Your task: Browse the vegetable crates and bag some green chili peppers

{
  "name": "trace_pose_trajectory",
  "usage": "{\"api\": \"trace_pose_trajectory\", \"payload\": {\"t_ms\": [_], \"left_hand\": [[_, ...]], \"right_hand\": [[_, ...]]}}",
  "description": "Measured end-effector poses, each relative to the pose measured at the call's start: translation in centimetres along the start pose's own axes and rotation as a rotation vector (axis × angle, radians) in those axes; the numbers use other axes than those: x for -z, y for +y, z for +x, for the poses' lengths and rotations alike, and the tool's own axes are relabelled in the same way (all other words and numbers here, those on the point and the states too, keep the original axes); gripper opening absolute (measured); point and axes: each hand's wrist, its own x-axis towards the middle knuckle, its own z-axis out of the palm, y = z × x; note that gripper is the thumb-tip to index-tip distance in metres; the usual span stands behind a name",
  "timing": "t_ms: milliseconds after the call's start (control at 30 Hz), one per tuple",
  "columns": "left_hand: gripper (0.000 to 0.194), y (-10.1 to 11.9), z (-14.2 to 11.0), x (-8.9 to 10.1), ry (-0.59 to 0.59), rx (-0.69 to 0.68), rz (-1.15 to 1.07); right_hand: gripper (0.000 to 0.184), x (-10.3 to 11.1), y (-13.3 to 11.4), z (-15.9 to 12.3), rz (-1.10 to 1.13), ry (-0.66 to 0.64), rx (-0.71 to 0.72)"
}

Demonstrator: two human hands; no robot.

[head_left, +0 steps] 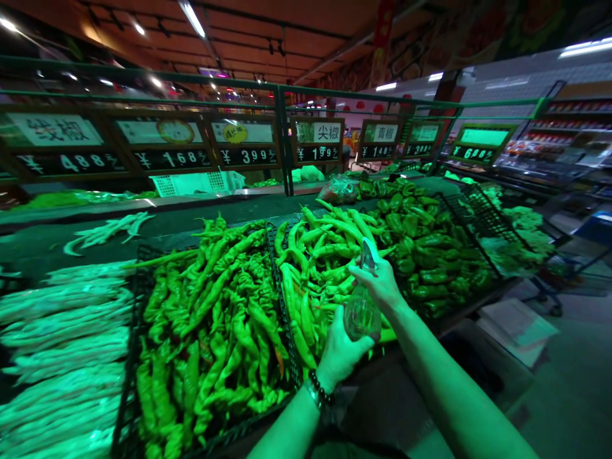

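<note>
Nearest the head cam are your bare forearms [442, 376], reaching fwd from the bottom edge, w/ a dark beaded bracelet [319, 386] round the L wrist. Both your hands are on a clear, rounded bottle w/ a narrow top [362, 312], approx. mid-frame and slightly R, in front of the middle crate of peppers; can't tell if it touches them. Your L hand [345, 354] cups the lower body, thumb and fingers parted around it. Your R hand [381, 284] grips the top, thumb laid across; its other fingers are mostly hidden, so can't tell exactly how they sit.

Under green light, directly past the bottle: smooth, long, light-green peppers [329, 245]. To their L, a black plastic mesh crate holds wrinkled, long green peppers [215, 338]; to their R, a heap of shorter, glossy dark-green peppers [430, 255]. Far L, pale, long, thin veg in bundles [67, 363], w/ a few loose pale-green pods [109, 233] on the ledge behind.

Along the back, a row of framed price signs [318, 140] hangs on a green metal rail, approx. 7 legible, incl. 4.88 and 1.99. Lower R, a pale, flat-topped box [516, 325] sits by the stand.
</note>
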Motion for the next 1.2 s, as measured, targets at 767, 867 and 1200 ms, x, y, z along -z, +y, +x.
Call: {"api": "trace_pose_trajectory", "payload": {"t_ms": [767, 867, 1200], "left_hand": [[0.082, -0.1, -6.3, -6.1, 0.052, 0.144, 0.037], [0.086, -0.7, -7.9, -5.9, 0.117, 0.104, 0.010], [0.089, -4.3, -13.4, -6.0, 0.273, 0.208, -0.121]], "right_hand": [[0.079, 5.1, 0.0, -8.7, -0.046, -0.056, -0.050], [0.051, 4.1, -0.8, -10.0, -0.080, -0.126, -0.033], [0.042, 0.9, 2.4, -14.4, -0.031, -0.376, -0.105]]}}
